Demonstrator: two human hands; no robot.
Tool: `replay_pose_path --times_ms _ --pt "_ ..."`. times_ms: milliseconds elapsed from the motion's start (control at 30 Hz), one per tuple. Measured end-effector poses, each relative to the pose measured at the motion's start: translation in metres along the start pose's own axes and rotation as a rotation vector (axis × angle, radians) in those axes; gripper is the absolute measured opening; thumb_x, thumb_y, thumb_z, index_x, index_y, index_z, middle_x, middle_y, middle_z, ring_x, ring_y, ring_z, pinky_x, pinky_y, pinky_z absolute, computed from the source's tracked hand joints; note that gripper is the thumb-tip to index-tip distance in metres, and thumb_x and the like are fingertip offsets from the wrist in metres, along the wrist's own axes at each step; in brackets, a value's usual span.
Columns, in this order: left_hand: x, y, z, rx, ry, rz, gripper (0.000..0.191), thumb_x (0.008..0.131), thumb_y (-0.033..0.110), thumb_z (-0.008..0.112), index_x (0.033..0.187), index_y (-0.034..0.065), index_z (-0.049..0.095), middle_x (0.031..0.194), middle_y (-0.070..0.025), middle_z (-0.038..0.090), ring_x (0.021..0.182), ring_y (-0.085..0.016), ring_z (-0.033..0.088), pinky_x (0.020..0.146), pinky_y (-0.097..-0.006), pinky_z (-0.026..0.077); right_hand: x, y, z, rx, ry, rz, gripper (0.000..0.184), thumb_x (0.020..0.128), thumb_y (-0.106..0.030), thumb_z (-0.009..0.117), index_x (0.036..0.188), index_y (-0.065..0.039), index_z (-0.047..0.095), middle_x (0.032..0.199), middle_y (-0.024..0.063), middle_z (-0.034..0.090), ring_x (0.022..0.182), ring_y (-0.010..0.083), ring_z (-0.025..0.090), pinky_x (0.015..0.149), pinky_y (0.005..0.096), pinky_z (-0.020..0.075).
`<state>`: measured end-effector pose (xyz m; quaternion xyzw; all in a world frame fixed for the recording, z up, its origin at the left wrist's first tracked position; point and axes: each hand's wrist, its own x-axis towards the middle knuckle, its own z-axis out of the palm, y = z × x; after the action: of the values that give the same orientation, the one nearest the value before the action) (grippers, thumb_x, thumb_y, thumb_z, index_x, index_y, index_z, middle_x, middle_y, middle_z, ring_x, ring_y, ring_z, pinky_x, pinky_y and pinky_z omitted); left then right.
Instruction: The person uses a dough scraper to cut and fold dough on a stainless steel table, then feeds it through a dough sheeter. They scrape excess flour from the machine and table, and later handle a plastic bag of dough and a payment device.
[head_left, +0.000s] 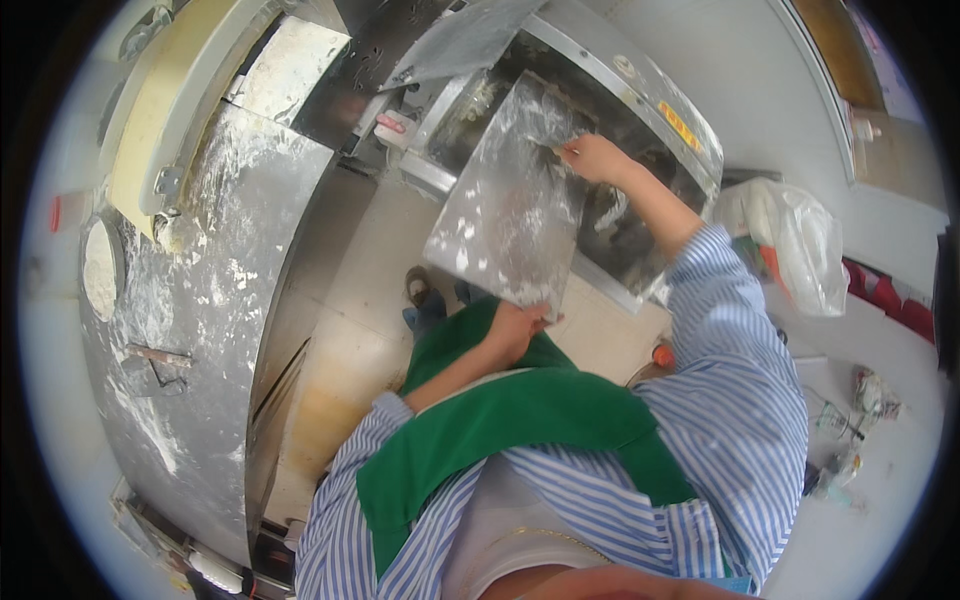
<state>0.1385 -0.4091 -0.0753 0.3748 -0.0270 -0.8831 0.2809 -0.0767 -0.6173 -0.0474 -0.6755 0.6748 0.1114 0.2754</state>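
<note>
A flour-dusted rectangular metal sheet (510, 202) slopes in front of me, from the machine down towards my apron. My left hand (517, 330) grips its near edge, close to the corner. Over the sheet's upper right part, my right hand (598, 159) has its fingers pinched together on a small pale object (559, 152), too small to identify. Behind and beneath the sheet is a metal machine with a dark, residue-smeared cavity (630, 225). Part of that cavity is hidden by the sheet.
On the left runs a floured metal worktable (232, 300) with a round container of flour (100, 268) and a scraper-like tool (159, 356). A dough-sheeter-like machine (161, 135) stands at its far end. A clear plastic bag (799, 240) lies right. An orange-red object (663, 355) is near the floor.
</note>
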Motion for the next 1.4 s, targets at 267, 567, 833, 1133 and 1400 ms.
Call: replay_pose_path --times_ms 267,567,833,1133,1400 --pt "-0.004 0.032 0.013 0.053 -0.137 0.143 0.036 0.080 -0.009 0.048 0.114 0.0000 0.044 0.107 -0.0113 0.054 0.092 -0.024 0.058 0.079 -0.0455 0.054 -0.134 -0.022 0.023 0.344 0.129 0.155 0.032 0.086 -0.029 0.049 0.108 -0.009 0.061 0.098 0.0188 0.062 0.092 0.0362 0.057 0.080 0.0384 0.0461" --pt "-0.032 0.070 0.084 0.401 -0.236 0.354 0.059 0.076 -0.013 0.034 0.131 0.0062 0.022 0.121 -0.0167 0.042 0.101 -0.029 0.054 0.075 -0.0417 0.055 -0.195 -0.005 0.050 1.051 0.527 0.292 0.036 0.091 -0.035 0.047 0.116 -0.012 0.058 0.071 0.0037 0.057 0.051 0.0075 0.048 0.046 0.0229 0.0391" --pt "-0.029 0.029 0.113 0.783 -0.056 0.349 0.070 0.076 -0.012 0.031 0.136 0.0196 0.013 0.127 -0.0124 0.037 0.104 -0.026 0.052 0.064 -0.0371 0.058 -0.173 0.013 0.061 1.183 0.156 0.118 0.039 0.087 -0.039 0.054 0.113 -0.010 0.059 0.063 0.0035 0.054 0.042 0.0097 0.043 0.037 0.0254 0.0355" --pt "-0.034 0.034 0.165 0.811 0.156 0.306 0.075 0.069 -0.014 0.032 0.133 0.0204 0.017 0.128 -0.0158 0.037 0.103 -0.034 0.053 0.061 -0.0467 0.058 -0.124 0.089 0.071 1.164 -0.019 0.075 0.029 0.085 -0.034 0.055 0.089 -0.006 0.062 0.062 0.0048 0.053 0.040 0.0106 0.038 0.035 0.0265 0.0291" --pt "-0.041 0.043 0.183 0.755 0.245 0.383 0.070 0.070 -0.012 0.033 0.133 0.0145 0.018 0.125 -0.0178 0.039 0.103 -0.037 0.053 0.064 -0.0518 0.057 -0.087 0.100 0.088 1.263 -0.051 0.139 0.025 0.080 -0.030 0.058 0.086 -0.006 0.062 0.059 0.0061 0.051 0.037 0.0114 0.034 0.033 0.0270 0.0254"
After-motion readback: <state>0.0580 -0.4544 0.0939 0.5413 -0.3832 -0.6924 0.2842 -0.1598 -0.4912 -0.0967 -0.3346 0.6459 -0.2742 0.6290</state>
